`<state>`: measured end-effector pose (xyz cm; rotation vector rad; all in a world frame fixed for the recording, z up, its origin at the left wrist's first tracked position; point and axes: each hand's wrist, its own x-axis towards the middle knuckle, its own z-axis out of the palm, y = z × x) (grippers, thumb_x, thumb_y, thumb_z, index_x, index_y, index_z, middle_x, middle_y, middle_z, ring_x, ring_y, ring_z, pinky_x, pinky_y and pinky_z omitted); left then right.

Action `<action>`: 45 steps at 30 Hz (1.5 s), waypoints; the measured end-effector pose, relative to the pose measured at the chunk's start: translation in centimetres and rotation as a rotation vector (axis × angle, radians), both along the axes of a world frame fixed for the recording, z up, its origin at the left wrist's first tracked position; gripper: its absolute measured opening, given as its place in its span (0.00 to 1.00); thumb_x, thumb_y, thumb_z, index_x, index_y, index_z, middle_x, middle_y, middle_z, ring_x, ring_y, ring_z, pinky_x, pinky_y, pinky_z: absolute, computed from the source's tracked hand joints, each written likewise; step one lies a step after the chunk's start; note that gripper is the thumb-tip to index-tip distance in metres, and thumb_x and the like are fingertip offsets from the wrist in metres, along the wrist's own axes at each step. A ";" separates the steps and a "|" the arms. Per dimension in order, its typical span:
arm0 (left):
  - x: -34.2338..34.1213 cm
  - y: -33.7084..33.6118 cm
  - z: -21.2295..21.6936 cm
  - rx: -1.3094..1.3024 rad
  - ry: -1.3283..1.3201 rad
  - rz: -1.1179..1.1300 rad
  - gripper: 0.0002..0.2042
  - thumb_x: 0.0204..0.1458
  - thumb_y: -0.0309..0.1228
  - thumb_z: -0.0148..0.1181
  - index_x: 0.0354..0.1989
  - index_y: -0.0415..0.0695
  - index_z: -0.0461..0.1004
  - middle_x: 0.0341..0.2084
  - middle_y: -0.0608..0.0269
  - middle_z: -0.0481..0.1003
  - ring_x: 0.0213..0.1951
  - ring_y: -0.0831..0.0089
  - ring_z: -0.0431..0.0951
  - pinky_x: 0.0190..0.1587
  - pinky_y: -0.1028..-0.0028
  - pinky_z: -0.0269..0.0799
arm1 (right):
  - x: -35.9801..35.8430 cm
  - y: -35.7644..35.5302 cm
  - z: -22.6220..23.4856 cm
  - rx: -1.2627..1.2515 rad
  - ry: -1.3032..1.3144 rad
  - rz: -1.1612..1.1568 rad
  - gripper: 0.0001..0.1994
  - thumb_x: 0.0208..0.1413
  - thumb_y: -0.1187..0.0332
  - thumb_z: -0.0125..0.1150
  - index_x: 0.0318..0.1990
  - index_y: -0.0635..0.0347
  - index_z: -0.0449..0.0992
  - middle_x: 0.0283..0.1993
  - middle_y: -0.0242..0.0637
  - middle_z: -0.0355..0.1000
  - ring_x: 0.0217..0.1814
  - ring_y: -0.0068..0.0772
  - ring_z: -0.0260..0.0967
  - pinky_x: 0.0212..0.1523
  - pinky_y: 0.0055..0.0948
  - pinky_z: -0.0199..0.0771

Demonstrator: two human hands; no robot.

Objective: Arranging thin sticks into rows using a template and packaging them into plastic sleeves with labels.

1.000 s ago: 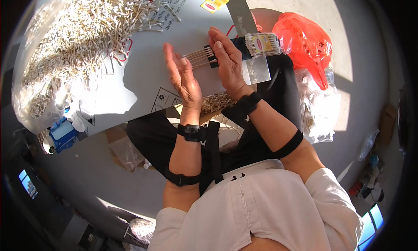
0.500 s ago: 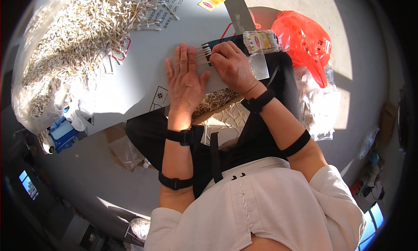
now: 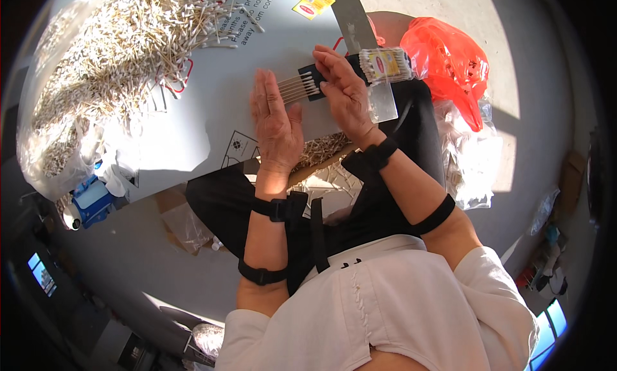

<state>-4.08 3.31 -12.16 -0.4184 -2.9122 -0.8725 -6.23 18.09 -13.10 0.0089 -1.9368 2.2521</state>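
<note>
A flat row of cotton swabs [image 3: 297, 89] lies side by side on the grey board [image 3: 212, 110], between my two hands. My left hand [image 3: 276, 126] is open and tipped on its edge, its straight fingers beside the left ends of the swabs. Opposite, my right hand [image 3: 348, 94] is open too, fingers stretched, its thumb near the right tips; whether it touches them I cannot tell. Those tips lie over a black strip [image 3: 315, 96]. Just past the right hand sits a clear pack of cotton swabs [image 3: 390, 65] with a yellow label.
A big heap of loose cotton swabs [image 3: 122, 62] spills from a clear bag at the left. Yellow cards [image 3: 313, 3] lie near the far edge by a metal strip [image 3: 360, 33]. To the right are a red plastic bag [image 3: 450, 62] and clear bags. More swabs [image 3: 321, 149] lie in a box by my lap.
My right hand has gone from closed over the swabs' right ends to open with fingers stretched. The left hand has rolled onto its edge, and more of the row shows.
</note>
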 end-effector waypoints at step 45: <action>-15.9 -6.5 2.2 -0.243 -0.062 0.047 0.05 0.44 0.28 0.67 0.27 0.44 0.76 0.30 0.59 0.73 0.43 0.58 0.73 0.47 0.62 0.69 | -0.2 0.3 -0.6 -0.095 -0.042 0.033 0.17 0.59 0.82 0.52 0.56 0.67 0.68 0.64 0.41 0.61 0.66 0.29 0.60 0.66 0.26 0.61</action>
